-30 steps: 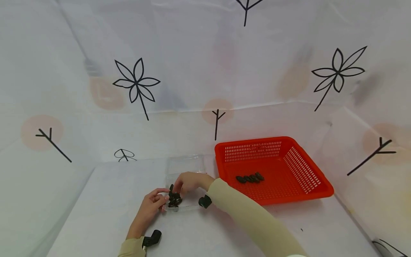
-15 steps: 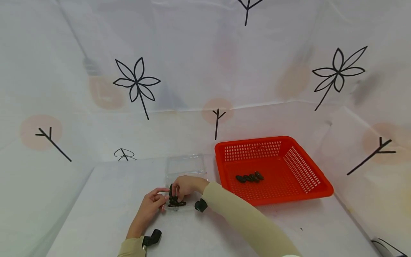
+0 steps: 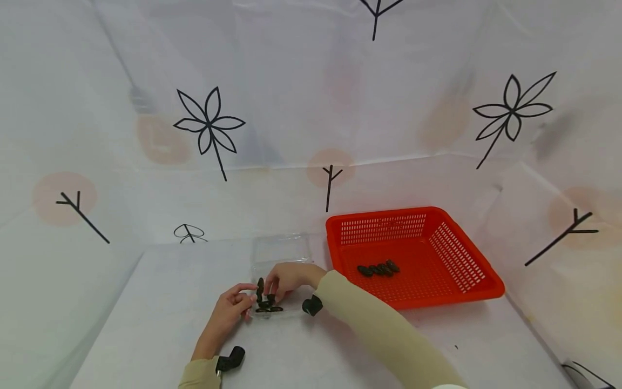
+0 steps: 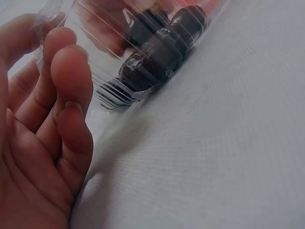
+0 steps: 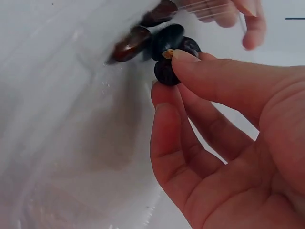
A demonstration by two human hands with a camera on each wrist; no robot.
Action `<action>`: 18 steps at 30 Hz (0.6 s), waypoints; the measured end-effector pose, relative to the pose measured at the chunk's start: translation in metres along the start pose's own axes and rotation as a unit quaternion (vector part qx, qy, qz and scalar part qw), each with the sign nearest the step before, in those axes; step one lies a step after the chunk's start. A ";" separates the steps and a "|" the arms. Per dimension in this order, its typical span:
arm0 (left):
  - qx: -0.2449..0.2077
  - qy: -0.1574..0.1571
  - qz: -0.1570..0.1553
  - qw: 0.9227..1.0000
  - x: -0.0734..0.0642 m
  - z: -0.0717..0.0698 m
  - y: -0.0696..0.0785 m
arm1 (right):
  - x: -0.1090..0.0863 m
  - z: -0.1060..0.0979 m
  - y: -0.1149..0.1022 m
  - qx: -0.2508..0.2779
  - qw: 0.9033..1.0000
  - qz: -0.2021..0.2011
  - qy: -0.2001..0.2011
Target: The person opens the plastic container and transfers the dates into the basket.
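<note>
Dates [image 3: 264, 305] are bunched along the left edge of the box [image 3: 293, 309], touched by the relaxed left hand [image 3: 227, 310]; one is pinched by the right hand [image 3: 286, 279], a stem [image 5: 167, 54] shown only from the right wrist.

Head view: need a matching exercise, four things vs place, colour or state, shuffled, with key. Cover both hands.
Column 1
1. Basket
2. Left hand
3. Clear box
4. Right hand

Column 2
A. See-through, lid open
B. Pinches a dark piece
C. Red and perforated
D. At the clear box's left edge

Pairs: 1-C, 2-D, 3-A, 4-B
</note>
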State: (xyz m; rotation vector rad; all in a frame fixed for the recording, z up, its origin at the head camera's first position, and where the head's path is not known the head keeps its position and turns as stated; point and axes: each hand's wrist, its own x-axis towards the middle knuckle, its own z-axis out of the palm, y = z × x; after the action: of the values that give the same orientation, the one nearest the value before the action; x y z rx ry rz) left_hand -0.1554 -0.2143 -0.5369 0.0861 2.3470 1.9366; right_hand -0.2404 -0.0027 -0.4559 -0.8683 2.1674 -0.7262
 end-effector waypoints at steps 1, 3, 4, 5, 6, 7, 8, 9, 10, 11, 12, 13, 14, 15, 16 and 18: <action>-0.001 -0.001 -0.001 1.000 0.000 0.000 0.000 | -0.001 -0.001 0.001 0.002 1.000 -0.005 -0.002; 0.001 -0.003 0.001 1.000 0.001 0.000 -0.002 | -0.004 -0.005 0.001 0.007 1.000 -0.011 -0.002; 0.000 -0.003 0.002 1.000 0.001 0.001 -0.002 | -0.006 -0.006 0.001 0.007 1.000 -0.012 -0.002; 0.000 -0.002 0.002 1.000 0.001 0.001 -0.002 | -0.007 -0.008 0.001 0.007 1.000 -0.013 -0.002; 0.000 -0.002 0.003 1.000 0.001 0.001 -0.002 | -0.009 -0.010 0.001 0.007 1.000 -0.015 -0.002; 0.000 -0.002 0.003 1.000 0.002 0.001 -0.002 | -0.011 -0.011 0.000 0.007 1.000 -0.017 -0.001; 0.002 -0.003 0.004 1.000 0.002 0.001 -0.002 | -0.014 -0.014 0.000 0.007 1.000 -0.019 0.000; 0.002 -0.002 0.003 1.000 0.001 0.001 -0.002 | -0.016 -0.016 -0.001 0.008 1.000 -0.022 0.000; 0.002 -0.002 0.002 1.000 0.001 0.001 -0.001 | -0.018 -0.018 -0.001 0.008 1.000 -0.025 0.001; 0.003 -0.002 0.002 1.000 0.001 0.001 -0.001 | -0.021 -0.020 -0.001 0.010 1.000 -0.027 0.002; 0.004 -0.001 0.002 1.000 0.001 0.001 -0.001 | -0.024 -0.022 -0.001 0.013 0.999 -0.031 0.002; 0.005 0.000 0.001 1.000 0.001 0.001 -0.001 | -0.026 -0.025 -0.001 0.016 0.999 -0.034 0.003; 0.005 0.001 0.000 1.000 0.001 0.001 -0.001 | -0.029 -0.027 -0.001 0.019 0.999 -0.036 0.004; 0.004 0.003 -0.001 1.000 0.001 0.001 -0.002 | -0.032 -0.029 0.000 0.023 0.999 -0.038 0.005; 0.002 0.004 -0.002 1.000 0.001 0.001 -0.002 | -0.035 -0.032 0.001 0.025 0.999 -0.039 0.006; -0.001 0.006 -0.003 1.000 0.001 0.001 -0.002 | -0.041 -0.036 0.002 0.031 0.999 -0.043 0.009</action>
State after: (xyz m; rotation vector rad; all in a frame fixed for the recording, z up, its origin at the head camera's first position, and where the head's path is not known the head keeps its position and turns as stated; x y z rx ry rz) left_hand -0.1564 -0.2135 -0.5388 0.0678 2.3506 1.9417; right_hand -0.2463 0.0380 -0.4193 -0.9309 2.1227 -0.8424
